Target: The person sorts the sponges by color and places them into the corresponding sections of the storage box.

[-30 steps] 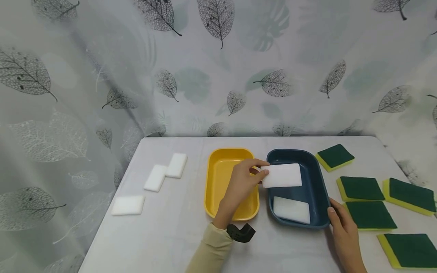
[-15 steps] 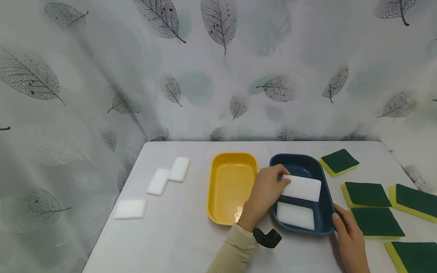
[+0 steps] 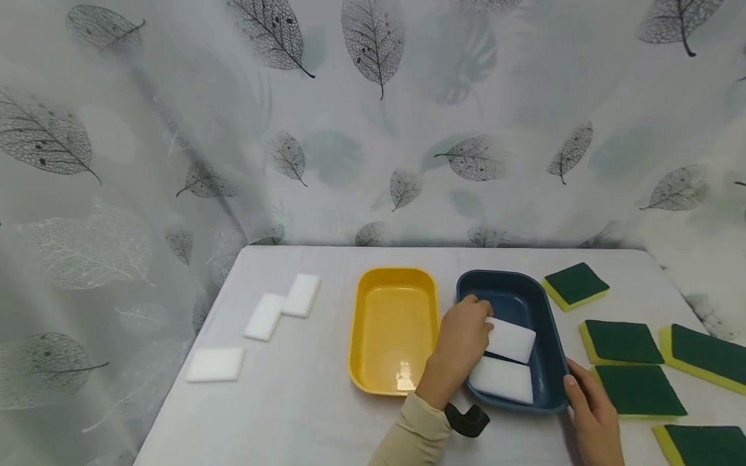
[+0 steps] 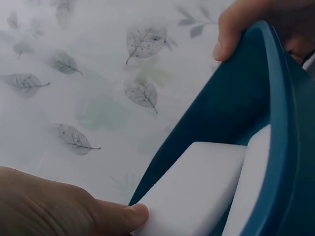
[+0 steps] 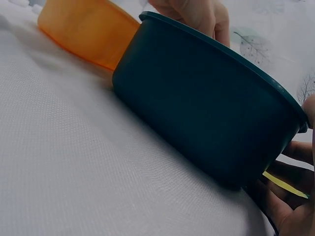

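Note:
My left hand (image 3: 462, 344) pinches a white sponge block (image 3: 514, 340) by its left end, low inside the dark blue tray (image 3: 520, 304). A second white sponge block (image 3: 501, 379) lies in the near part of that tray, right beside the first. In the left wrist view, the thumb (image 4: 134, 216) presses on the end of the held block (image 4: 192, 189). My right hand (image 3: 596, 414) grips the tray's near right rim, thumb over the edge and fingers outside against the wall, as the right wrist view shows. The left fingertips are partly hidden in the head view.
A yellow tray (image 3: 393, 323) stands just left of the blue one. Several white blocks (image 3: 215, 364) lie at the table's left. Several green-and-yellow scouring sponges (image 3: 641, 390) lie at the right, close to my right hand. A leaf-patterned curtain (image 3: 361, 149) hangs behind the table.
My left hand has carried the white sponge block rightward from above the yellow tray's edge and down into the blue tray, beside the other block. The right hand stays on the rim.

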Tool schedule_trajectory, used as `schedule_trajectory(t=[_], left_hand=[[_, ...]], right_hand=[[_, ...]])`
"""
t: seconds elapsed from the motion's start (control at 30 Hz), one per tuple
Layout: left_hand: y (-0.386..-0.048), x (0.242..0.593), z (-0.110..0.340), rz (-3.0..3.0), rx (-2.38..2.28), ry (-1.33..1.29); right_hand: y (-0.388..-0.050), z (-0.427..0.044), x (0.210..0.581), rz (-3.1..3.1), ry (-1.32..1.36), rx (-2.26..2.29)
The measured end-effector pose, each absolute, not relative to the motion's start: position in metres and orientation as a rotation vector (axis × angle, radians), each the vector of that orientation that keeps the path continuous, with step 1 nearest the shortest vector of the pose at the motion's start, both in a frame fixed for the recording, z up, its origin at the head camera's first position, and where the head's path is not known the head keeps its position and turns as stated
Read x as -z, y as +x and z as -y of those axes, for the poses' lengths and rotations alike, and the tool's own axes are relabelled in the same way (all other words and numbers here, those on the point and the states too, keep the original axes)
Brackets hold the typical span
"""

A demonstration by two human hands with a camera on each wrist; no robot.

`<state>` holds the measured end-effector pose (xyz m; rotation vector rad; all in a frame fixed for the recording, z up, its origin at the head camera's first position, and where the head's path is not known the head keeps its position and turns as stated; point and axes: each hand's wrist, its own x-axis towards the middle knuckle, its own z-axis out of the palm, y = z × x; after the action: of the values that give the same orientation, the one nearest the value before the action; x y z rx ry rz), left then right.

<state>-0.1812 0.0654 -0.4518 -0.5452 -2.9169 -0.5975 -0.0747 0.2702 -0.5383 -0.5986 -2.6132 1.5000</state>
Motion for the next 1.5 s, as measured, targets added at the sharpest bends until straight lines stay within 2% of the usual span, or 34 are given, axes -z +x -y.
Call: schedule_trajectory(t=[0.63, 0.9, 1.27, 1.5], left_hand=[[-0.173, 0.464, -0.06, 2.821, -0.036, -0.928], [-0.164, 0.47, -0.066, 2.825, -0.278, -0.952], [-0.164, 0.476, -0.061, 2.865, -0.174, -1.106], [-0.158, 0.477, -0.064, 2.876, -0.133, -1.058]], right_hand=[[-0.076, -0.269, 0.537, 2.615, -0.542, -1.445], [-0.072, -0.269, 0.54, 2.608, -0.585, -1.507], [-0.072, -0.269, 0.537, 2.621, -0.536, -1.488], [-0.07, -0.268, 0.536, 2.617, -0.546, -1.495]])
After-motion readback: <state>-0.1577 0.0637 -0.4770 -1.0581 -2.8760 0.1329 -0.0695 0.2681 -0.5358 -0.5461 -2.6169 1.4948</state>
